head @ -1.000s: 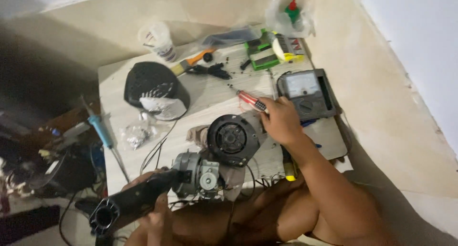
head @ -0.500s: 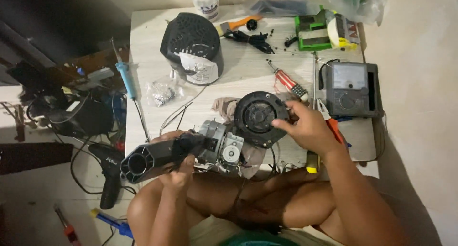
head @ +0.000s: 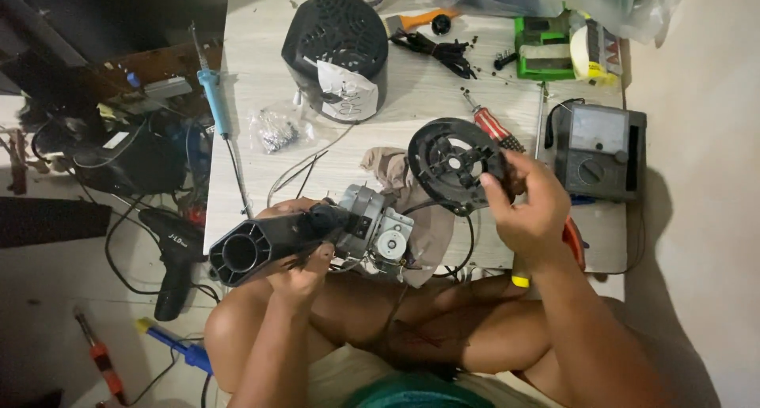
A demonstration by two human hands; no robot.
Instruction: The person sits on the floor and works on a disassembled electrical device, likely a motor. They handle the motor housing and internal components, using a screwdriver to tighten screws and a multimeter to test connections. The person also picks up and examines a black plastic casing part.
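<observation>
A black round fan housing point(head: 457, 164) with open spokes is lifted tilted above the bench, near a crumpled rag. A black hollow handle point(head: 273, 242), mouth open to the left, joins a grey motor point(head: 378, 230) lying sideways at the bench edge.

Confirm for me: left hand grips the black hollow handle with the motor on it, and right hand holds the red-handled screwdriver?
Not quite. In the head view, the right hand holds the round black fan housing; the red-handled screwdriver lies on the table. The left hand does grip the black hollow handle.

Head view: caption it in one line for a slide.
Left hand grips a black motor housing; right hand lifts a round black cover above the worktable.
</observation>
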